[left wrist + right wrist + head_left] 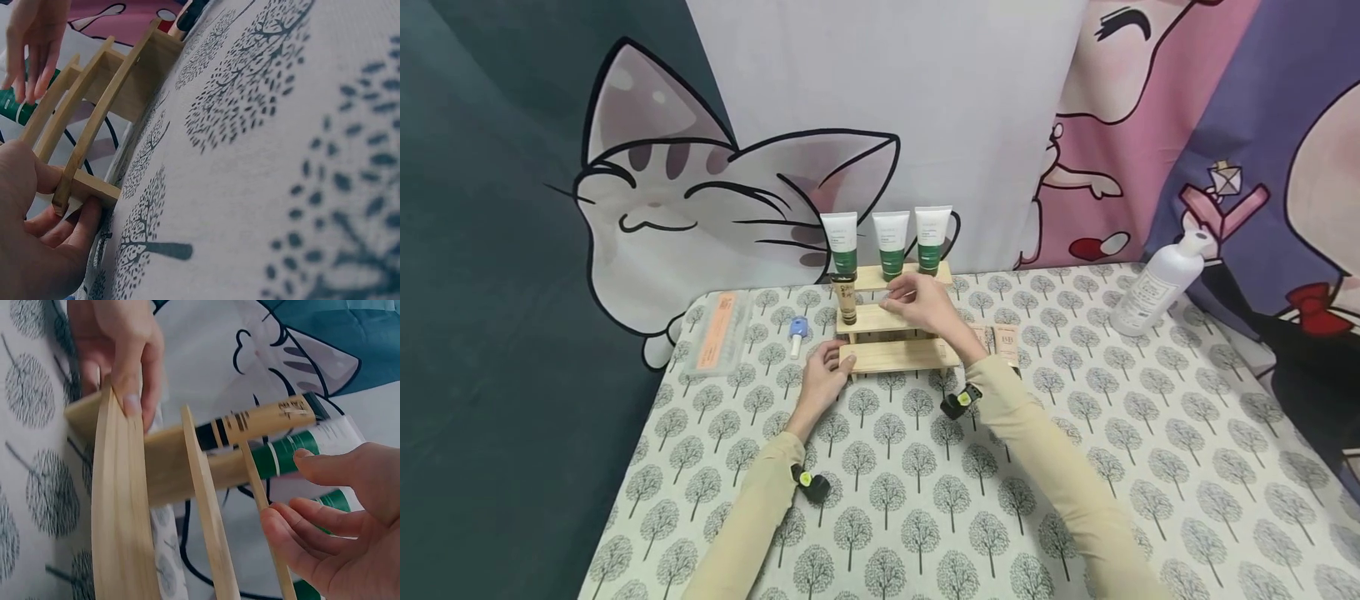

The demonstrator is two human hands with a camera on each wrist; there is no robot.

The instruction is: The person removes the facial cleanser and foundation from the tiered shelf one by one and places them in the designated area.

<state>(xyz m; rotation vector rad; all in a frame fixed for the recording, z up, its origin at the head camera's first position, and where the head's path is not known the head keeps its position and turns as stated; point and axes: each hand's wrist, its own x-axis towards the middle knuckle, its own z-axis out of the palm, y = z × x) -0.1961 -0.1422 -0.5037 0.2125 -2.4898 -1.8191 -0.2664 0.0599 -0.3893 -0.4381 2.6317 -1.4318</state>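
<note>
The tan tube (846,302) stands upright, left of the parted, empty fingers of the right hand (925,303) and beyond the left hand (822,378), fingers gripping the wooden rack (898,356).

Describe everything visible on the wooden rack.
The wooden rack looks like pale, grained wood, with three narrow tiers stepping up toward the back on side supports. It stands upright on the tree-print cloth. Three white-and-green tubes stand on the top tier, a tan tube at the middle tier's left. The left hand grips the front tier's left end; whether the right hand touches it is unclear.
</note>
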